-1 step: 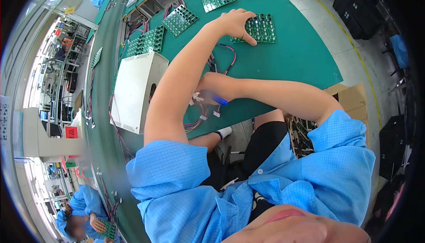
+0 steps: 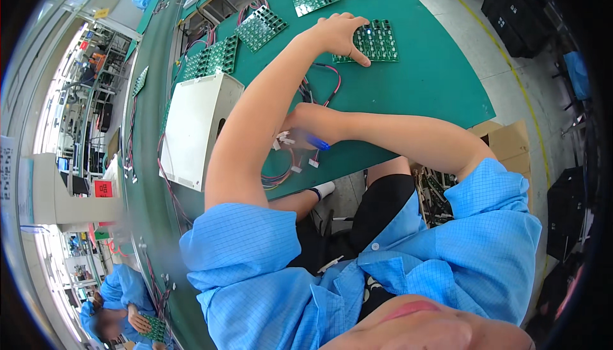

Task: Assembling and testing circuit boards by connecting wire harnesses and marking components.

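Note:
My left hand (image 2: 345,34) reaches over the left part of a green circuit board (image 2: 382,42). Its thumb and fingers are spread wide, at the board's near and far edges. Below my left forearm, my right hand (image 2: 313,119) curls at a bundle of wires (image 2: 305,89) that passes behind it. White connectors (image 2: 283,138) show under this hand, whose fingers are mostly hidden. Close to the wrist is a blurred blue thing (image 2: 317,142), too unclear to name. A red-and-black cable (image 2: 337,82) loops beside the hand.
More circuit boards (image 2: 260,29) with wires lie along the far side of the green table (image 2: 434,88). A white metal box (image 2: 195,130) stands left of my forearm. A conveyor (image 2: 143,158) runs at left, where a co-worker (image 2: 121,305) holds a board. A carton (image 2: 507,142) stands right.

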`<state>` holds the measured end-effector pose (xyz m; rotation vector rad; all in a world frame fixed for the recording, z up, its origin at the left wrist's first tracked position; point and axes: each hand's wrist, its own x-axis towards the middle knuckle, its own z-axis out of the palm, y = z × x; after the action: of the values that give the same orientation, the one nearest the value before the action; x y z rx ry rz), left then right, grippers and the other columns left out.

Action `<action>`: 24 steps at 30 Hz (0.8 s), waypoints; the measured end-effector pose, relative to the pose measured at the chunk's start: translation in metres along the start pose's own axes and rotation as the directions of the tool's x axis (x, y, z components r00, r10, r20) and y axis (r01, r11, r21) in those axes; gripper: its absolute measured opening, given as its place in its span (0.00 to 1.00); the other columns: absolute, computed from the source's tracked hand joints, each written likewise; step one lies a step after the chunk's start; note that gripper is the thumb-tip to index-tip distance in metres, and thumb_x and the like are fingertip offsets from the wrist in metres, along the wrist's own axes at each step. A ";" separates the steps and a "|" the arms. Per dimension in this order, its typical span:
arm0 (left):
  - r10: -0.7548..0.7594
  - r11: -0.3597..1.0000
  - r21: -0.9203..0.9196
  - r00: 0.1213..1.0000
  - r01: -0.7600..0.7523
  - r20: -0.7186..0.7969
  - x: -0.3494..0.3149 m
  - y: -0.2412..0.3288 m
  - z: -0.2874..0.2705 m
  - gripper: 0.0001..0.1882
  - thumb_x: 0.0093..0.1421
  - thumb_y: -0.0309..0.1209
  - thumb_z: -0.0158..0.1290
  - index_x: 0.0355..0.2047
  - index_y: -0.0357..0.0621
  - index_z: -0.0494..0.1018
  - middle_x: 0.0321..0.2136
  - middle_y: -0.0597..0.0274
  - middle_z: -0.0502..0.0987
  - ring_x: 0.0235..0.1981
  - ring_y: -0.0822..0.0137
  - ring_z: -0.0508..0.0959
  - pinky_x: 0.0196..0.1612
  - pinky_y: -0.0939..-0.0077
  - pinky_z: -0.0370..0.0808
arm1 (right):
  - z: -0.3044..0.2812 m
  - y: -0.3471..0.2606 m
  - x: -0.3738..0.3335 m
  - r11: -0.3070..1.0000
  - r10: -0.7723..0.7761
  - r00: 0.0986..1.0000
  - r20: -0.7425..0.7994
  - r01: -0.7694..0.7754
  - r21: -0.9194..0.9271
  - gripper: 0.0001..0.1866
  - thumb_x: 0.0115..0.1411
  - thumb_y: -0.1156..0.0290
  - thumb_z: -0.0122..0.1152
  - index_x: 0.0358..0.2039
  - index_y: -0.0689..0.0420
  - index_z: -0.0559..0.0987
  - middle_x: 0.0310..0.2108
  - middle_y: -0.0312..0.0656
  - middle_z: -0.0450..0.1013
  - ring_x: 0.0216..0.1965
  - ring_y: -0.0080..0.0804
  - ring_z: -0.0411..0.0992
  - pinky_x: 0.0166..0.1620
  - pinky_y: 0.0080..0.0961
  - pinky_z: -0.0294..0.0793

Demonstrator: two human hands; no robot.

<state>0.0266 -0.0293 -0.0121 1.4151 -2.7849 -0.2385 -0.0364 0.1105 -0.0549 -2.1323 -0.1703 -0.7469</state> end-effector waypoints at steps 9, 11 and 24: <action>-0.057 0.998 -0.022 0.998 0.056 -0.021 -0.028 0.010 -0.002 0.55 0.34 0.64 0.66 0.61 0.52 0.62 0.56 0.53 0.68 0.58 0.49 0.67 0.56 0.47 0.64 | 0.000 -0.009 0.008 0.987 0.156 0.982 0.111 -0.158 0.006 0.23 0.48 0.75 0.57 0.49 0.57 0.78 0.46 0.48 0.76 0.45 0.46 0.75 0.49 0.33 0.71; -0.054 0.999 -0.006 0.998 0.054 -0.035 -0.027 0.010 -0.001 0.55 0.34 0.64 0.66 0.60 0.52 0.62 0.56 0.54 0.68 0.58 0.49 0.67 0.56 0.47 0.64 | 0.000 -0.009 0.006 0.991 0.132 0.986 0.103 -0.131 -0.014 0.23 0.48 0.75 0.58 0.48 0.57 0.78 0.45 0.49 0.76 0.45 0.46 0.75 0.49 0.33 0.71; -0.069 0.981 0.191 0.988 0.042 0.136 -0.015 0.026 -0.019 0.63 0.36 0.62 0.67 0.67 0.53 0.48 0.54 0.57 0.72 0.58 0.54 0.68 0.54 0.54 0.64 | 0.006 0.002 0.005 0.997 -0.051 0.999 0.006 0.051 -0.059 0.20 0.51 0.74 0.65 0.47 0.51 0.79 0.33 0.46 0.78 0.30 0.39 0.75 0.35 0.30 0.73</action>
<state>0.0158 -0.0046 0.0115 1.5760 -2.9543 -0.0812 -0.0285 0.1127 -0.0564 -2.1928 -0.2080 -0.7860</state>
